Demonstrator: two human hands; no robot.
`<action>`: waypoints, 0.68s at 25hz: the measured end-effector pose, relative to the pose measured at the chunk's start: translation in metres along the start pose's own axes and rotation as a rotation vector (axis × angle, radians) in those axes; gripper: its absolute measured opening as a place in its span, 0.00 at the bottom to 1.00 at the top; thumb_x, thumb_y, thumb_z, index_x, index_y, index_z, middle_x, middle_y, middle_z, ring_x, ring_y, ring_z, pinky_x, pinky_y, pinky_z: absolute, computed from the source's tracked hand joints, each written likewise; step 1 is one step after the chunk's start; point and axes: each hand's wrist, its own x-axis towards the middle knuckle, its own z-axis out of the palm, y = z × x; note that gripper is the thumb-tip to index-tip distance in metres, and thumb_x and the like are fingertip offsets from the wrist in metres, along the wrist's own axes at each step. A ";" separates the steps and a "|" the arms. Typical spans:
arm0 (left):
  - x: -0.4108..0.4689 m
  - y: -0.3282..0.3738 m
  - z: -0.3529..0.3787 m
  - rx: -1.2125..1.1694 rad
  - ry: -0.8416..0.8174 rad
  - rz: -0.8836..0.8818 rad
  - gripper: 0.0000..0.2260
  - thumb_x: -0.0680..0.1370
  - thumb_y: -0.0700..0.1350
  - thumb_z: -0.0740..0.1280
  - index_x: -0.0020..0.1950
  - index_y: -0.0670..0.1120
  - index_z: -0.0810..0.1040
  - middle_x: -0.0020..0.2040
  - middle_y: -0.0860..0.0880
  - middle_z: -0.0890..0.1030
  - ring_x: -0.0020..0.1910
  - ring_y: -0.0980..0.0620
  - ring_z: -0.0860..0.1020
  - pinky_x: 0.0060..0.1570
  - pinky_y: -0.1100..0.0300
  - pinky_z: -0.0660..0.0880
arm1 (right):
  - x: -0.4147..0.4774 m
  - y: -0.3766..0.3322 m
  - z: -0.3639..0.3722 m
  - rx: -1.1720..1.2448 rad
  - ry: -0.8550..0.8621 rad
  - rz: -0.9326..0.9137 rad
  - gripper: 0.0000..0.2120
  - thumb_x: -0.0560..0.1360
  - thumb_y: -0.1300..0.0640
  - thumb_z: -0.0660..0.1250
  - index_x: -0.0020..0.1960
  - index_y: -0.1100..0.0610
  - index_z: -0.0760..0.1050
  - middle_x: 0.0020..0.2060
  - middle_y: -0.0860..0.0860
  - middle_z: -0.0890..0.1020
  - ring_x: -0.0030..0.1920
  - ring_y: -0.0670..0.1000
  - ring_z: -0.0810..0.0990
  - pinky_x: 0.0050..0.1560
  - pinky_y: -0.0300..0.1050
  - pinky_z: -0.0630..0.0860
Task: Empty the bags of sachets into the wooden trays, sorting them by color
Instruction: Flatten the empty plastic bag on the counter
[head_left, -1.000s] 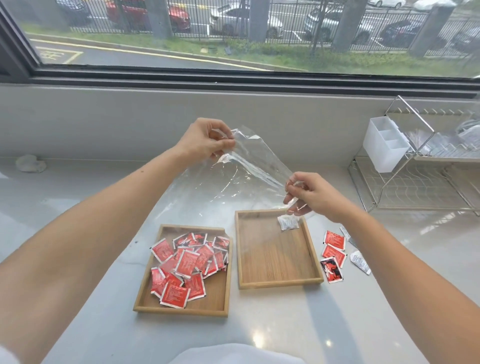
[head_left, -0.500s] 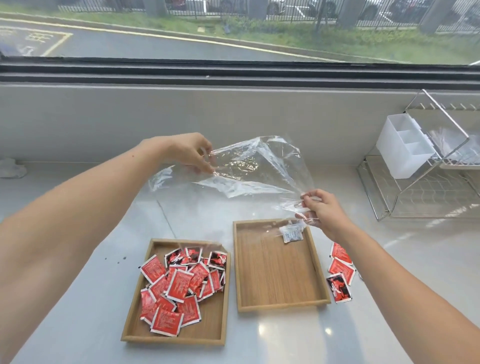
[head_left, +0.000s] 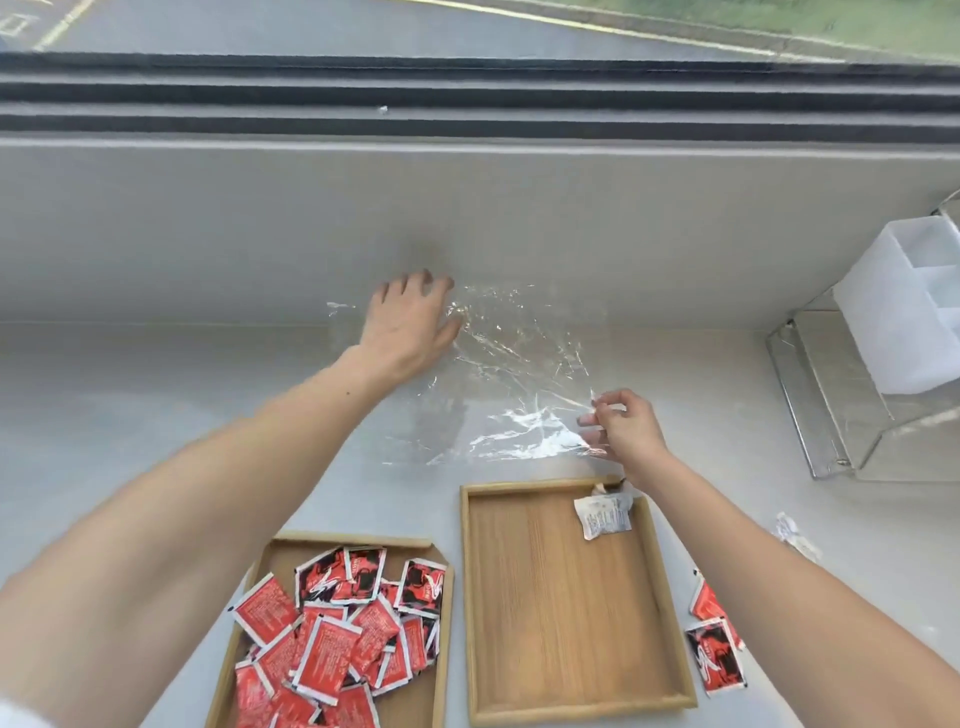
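An empty clear plastic bag (head_left: 514, 374) lies flat on the counter by the back wall. My left hand (head_left: 408, 325) rests spread on the bag's far left part, fingers apart. My right hand (head_left: 621, 426) pinches the bag's near right corner. Two wooden trays sit in front. The left tray (head_left: 441, 691) holds several red sachets (head_left: 332, 639). The right tray (head_left: 561, 597) holds one white sachet (head_left: 602, 515) in its far right corner. Two red sachets (head_left: 716, 654) and a white sachet (head_left: 795, 535) lie on the counter right of the trays, partly behind my right forearm.
A clear acrylic rack (head_left: 831, 395) with a white divided container (head_left: 904, 306) stands at the right. A grey wall (head_left: 467, 223) rises right behind the bag, with the window track above it.
Both hands lowered the bag from the air onto the counter near the wall. My left hand let go of its pinch and now lies spread on the bag. The view tilted further down.
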 end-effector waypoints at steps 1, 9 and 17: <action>-0.010 0.003 0.018 -0.016 -0.041 0.011 0.23 0.78 0.57 0.62 0.71 0.47 0.69 0.69 0.40 0.71 0.67 0.37 0.69 0.65 0.44 0.63 | 0.009 0.005 0.001 -0.038 0.011 0.002 0.05 0.82 0.62 0.56 0.54 0.58 0.71 0.46 0.59 0.84 0.24 0.45 0.80 0.26 0.38 0.74; -0.046 0.007 0.112 0.029 -0.317 0.008 0.34 0.77 0.70 0.44 0.80 0.57 0.43 0.81 0.41 0.47 0.79 0.37 0.42 0.74 0.36 0.38 | 0.024 0.023 0.009 -0.844 0.129 -0.476 0.27 0.76 0.61 0.63 0.73 0.60 0.61 0.67 0.63 0.69 0.66 0.63 0.70 0.63 0.52 0.70; -0.038 0.008 0.138 -0.042 -0.369 0.088 0.33 0.77 0.73 0.44 0.78 0.64 0.35 0.80 0.46 0.34 0.77 0.39 0.32 0.72 0.34 0.35 | 0.080 0.003 0.068 -1.357 -0.091 -0.907 0.32 0.78 0.40 0.56 0.79 0.49 0.55 0.79 0.61 0.51 0.79 0.63 0.48 0.76 0.65 0.50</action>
